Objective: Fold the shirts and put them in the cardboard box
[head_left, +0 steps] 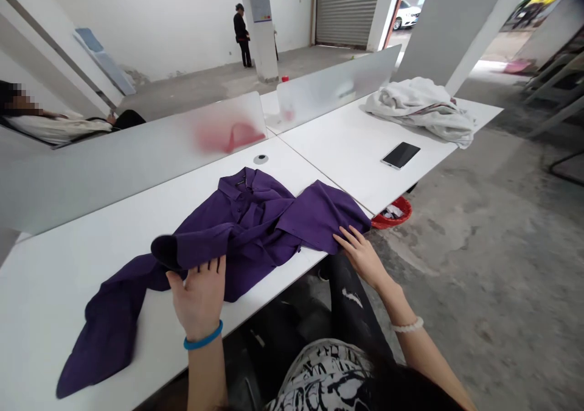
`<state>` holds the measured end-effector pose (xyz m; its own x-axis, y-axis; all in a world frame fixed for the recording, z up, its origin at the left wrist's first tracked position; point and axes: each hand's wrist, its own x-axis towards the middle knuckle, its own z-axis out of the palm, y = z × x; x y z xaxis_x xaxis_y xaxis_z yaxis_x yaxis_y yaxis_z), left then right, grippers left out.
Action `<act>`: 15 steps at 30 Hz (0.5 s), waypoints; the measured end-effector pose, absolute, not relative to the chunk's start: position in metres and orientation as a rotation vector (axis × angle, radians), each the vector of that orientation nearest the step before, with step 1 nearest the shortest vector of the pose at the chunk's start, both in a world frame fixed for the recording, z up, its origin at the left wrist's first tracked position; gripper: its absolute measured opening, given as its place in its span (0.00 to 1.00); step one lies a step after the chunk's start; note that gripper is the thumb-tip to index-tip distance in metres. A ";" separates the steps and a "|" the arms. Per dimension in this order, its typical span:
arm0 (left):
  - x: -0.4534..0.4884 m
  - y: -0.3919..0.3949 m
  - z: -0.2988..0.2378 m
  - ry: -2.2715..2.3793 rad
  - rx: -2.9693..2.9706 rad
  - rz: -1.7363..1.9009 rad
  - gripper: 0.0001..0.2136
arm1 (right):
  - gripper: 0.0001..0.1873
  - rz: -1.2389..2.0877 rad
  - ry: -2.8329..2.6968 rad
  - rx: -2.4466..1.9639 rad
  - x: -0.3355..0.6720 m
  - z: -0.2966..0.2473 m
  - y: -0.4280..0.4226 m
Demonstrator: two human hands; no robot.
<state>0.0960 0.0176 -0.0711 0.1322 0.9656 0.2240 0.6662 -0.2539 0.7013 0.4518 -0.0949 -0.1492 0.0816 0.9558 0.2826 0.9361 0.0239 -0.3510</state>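
Observation:
A purple collared shirt [255, 231] lies spread and rumpled on the white table, with its collar toward the frosted divider. One sleeve [109, 314] stretches down to the left. My left hand [198, 292], palm up and thumb apart, has its fingertips tucked under a raised, folded part of the shirt with a dark opening. Those fingertips are partly hidden by the cloth. Lying on the shirt's right end by the table's front edge, my right hand [360, 256] has its fingers spread and flat.
Frosted dividers [337, 86] run along the back of the white table [182, 362]. To the right are a tablet [400, 154] and a heap of whitish cloth [422, 108]. A red basket [401, 213] is beneath the edge. Two people are beyond the dividers, one seated, one standing.

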 end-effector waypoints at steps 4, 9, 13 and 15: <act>0.107 0.008 -0.088 1.300 1.480 1.188 0.31 | 0.20 0.041 -1.808 -1.899 0.446 -0.149 -0.096; 0.128 -0.021 -0.116 1.470 1.965 0.855 0.21 | 0.19 0.029 -1.743 -1.910 0.441 -0.150 -0.087; 0.146 -0.021 -0.118 1.574 2.404 0.550 0.21 | 0.14 0.215 -1.720 -1.793 0.448 -0.129 -0.086; 0.149 -0.011 -0.116 1.633 2.466 0.435 0.20 | 0.13 0.320 -1.643 -1.740 0.448 -0.112 -0.090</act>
<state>0.1487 -0.0107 -0.1157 0.3648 0.9180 0.1560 0.8738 -0.3953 0.2830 0.4484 -0.0897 -0.1123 0.1601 0.9450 0.2852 0.7689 0.0618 -0.6364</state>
